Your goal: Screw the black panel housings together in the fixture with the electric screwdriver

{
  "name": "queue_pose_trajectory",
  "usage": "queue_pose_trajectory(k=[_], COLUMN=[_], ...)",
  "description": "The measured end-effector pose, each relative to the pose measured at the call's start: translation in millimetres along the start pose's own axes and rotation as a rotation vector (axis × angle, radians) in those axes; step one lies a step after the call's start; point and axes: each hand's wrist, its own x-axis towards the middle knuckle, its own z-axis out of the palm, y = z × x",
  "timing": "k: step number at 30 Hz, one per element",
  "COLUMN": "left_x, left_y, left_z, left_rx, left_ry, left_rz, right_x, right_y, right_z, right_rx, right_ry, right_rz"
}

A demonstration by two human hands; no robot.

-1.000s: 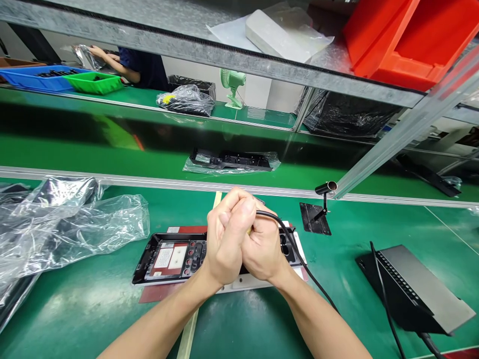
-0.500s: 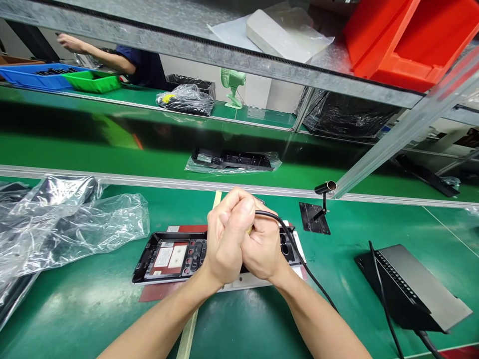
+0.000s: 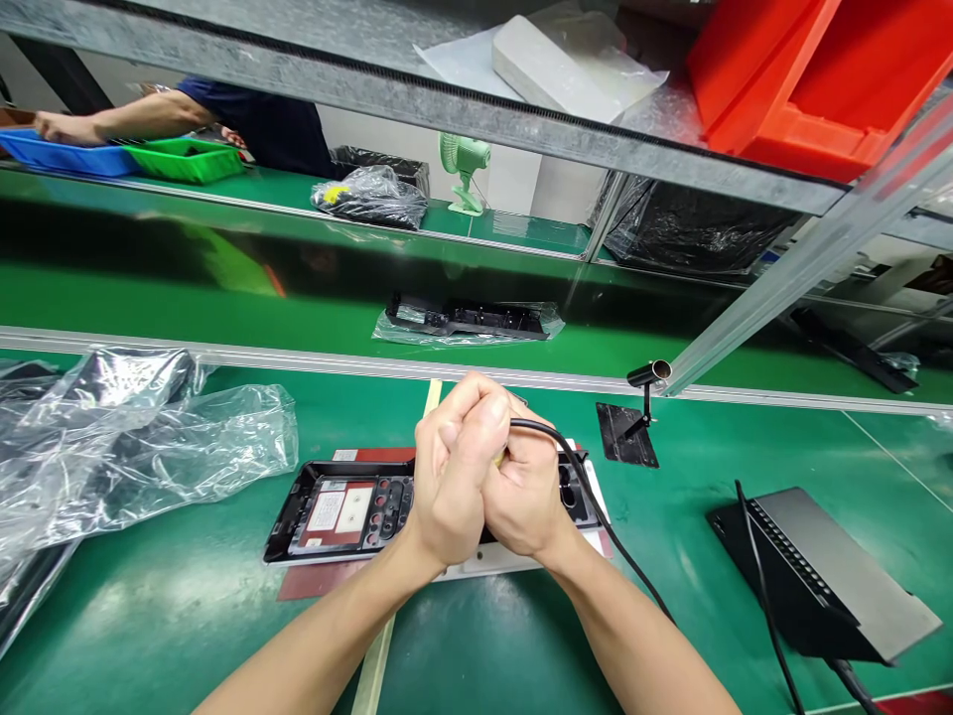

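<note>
My left hand (image 3: pixel 456 477) and my right hand (image 3: pixel 525 487) are pressed together, fingers closed, above the middle of a long black plastic housing (image 3: pixel 279 541). A black cable (image 3: pixel 588 482) comes out from between them and runs down past my right forearm. What the hands grip at the cable's end is mostly hidden; only a small yellowish bit shows. The housing lies on a reddish-brown sheet (image 3: pixel 317 584). Its left part shows an opening and a group of round holes; my hands cover its middle.
Clear plastic bags (image 3: pixel 223 437) lie at left. A black holder with a tube (image 3: pixel 627 435) and a grey-black metal box (image 3: pixel 841 576) stand at right. A bagged black part (image 3: pixel 469 320) lies on the belt beyond. A red bin (image 3: pixel 804 109) sits on the overhead shelf (image 3: pixel 335 84).
My hands keep their place over the housing. Across the belt, a co-worker's hand has come down into the blue tray at the far left.
</note>
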Motion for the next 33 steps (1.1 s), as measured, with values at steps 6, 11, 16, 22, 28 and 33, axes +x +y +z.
queue_pose_trajectory(k=[6,11,16,22,28,33], left_x=[-0.6,-0.4,-0.6,-0.5,-1.6,-0.8], left_y=[-1.1,-2.3,-1.8,-0.1,-0.6,-0.2], left_z=[0.2,0.2,0.3,1.2,0.3,-0.3], left_rx=[0.005,-0.009,-0.011,-0.017,-0.048,-0.056], left_ry=[0.012,0.009,0.007,0.003,-0.017,-0.015], left_rz=[-0.015,-0.007,-0.010,-0.015,0.003,0.005], right_x=[0.1,-0.2,0.1,-0.1,-0.1,-0.4], right_y=[0.6,1.8,1.2,1.1,-0.2,0.4], right_z=[-0.3,-0.8,-0.7,-0.6,-0.2,-0.2], right_rx=[-0.009,-0.032,-0.030,-0.028,-0.040,-0.025], right_ry=[-0.013,-0.025,-0.011,-0.015,-0.011,-0.006], right_rz=[-0.003,-0.016,-0.030,-0.023,-0.002,-0.011])
